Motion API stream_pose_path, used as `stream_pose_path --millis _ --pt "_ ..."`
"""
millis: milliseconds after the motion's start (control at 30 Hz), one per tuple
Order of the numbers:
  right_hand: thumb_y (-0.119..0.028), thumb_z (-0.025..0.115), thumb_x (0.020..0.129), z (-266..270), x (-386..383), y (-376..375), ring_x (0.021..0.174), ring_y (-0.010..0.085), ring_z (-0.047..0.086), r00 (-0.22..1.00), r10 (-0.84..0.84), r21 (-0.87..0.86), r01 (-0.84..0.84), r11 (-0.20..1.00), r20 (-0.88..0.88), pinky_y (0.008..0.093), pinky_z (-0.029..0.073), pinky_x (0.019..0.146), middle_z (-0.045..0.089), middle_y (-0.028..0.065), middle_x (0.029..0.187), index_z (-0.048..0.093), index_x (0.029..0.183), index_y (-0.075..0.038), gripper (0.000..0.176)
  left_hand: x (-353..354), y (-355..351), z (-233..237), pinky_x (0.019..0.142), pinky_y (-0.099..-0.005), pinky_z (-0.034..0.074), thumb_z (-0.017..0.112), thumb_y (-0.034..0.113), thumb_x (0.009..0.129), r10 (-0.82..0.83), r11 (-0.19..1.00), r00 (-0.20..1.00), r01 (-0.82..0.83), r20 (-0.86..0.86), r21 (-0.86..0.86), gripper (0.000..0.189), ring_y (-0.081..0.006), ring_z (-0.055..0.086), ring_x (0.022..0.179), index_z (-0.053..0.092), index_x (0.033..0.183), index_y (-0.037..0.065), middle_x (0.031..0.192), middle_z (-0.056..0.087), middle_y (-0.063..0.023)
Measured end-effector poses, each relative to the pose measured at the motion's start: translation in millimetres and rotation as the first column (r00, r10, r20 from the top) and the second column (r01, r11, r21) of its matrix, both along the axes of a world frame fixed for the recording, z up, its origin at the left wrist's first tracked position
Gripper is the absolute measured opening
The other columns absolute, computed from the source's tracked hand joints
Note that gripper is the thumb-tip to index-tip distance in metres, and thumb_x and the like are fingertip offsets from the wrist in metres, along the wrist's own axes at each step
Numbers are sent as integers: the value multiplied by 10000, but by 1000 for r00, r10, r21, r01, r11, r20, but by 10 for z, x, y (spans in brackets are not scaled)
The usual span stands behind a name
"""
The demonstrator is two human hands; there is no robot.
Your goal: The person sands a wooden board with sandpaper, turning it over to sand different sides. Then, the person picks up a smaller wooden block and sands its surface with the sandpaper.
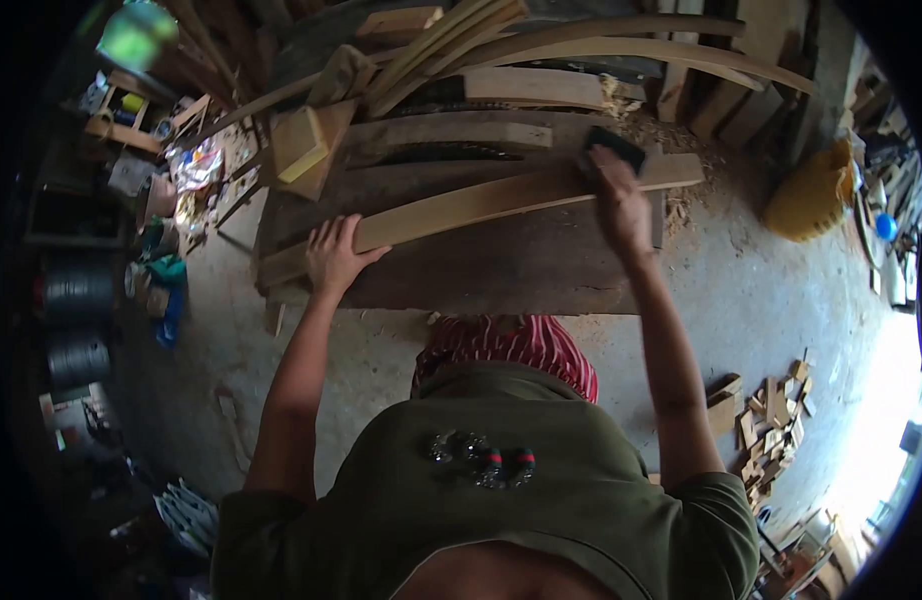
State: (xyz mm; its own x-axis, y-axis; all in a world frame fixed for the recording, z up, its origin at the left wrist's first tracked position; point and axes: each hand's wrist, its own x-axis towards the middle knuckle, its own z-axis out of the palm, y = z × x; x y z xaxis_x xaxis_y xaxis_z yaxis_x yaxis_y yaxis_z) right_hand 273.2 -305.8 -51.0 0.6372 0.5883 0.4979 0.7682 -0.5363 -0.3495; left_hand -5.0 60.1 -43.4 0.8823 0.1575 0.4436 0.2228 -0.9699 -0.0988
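A long, slightly curved wooden board (461,207) lies across the dark workbench (481,272). My left hand (338,254) rests on the board's left part, its fingers over the far edge and the thumb apart along the near side. At the board's right part, my right hand (621,200) is somewhat blurred and closed on a dark flat block (615,150). The block is near the board's far edge; whether it touches the wood cannot be made out. Beyond the board lies a shorter wooden piece (481,134).
Curved wooden strips (581,47) are piled at the bench's far side, with a pale block (299,143) at the left. A yellow sack (809,192) stands on the floor at right, and wood offcuts (774,425) lie at lower right.
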Motion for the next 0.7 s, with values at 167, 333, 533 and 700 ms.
stream_pose_path --millis 167,333,533,700 --pt "-92 462 924 -421 1310 -871 1083 333 620 976 -216 -122 219 968 41 422 476 951 655 172 1170 608 1212 -42 327 -1 31 -51 726 -387 486 819 584 593 -8 999 999 11 47 -51 621 -233 645 842 626 993 150 899 659 -12" --pt "-163 427 999 129 744 -297 1084 347 622 963 -247 -338 200 920 -103 445 482 940 653 167 1193 613 1185 -18 300 -43 9 6 790 -394 471 827 558 578 -11 985 998 22 63 -169 631 -244 646 866 637 1011 140 923 662 -21" --pt "-174 470 1001 16 79 347 1075 371 627 973 228 -134 -221 966 41 448 489 932 652 194 1187 608 1234 -18 313 -111 68 -101 843 -369 463 779 648 622 32 988 998 -23 56 -152 674 -222 643 935 637 1041 139 990 671 -16" --pt "-277 434 1019 150 767 -295 1037 385 639 932 -333 -453 239 859 -140 465 506 876 667 199 1141 623 1216 -59 351 -264 193 225 1029 -467 373 758 643 668 -63 948 998 67 23 -311 881 -258 526 1200 513 1365 164 1325 536 -71"
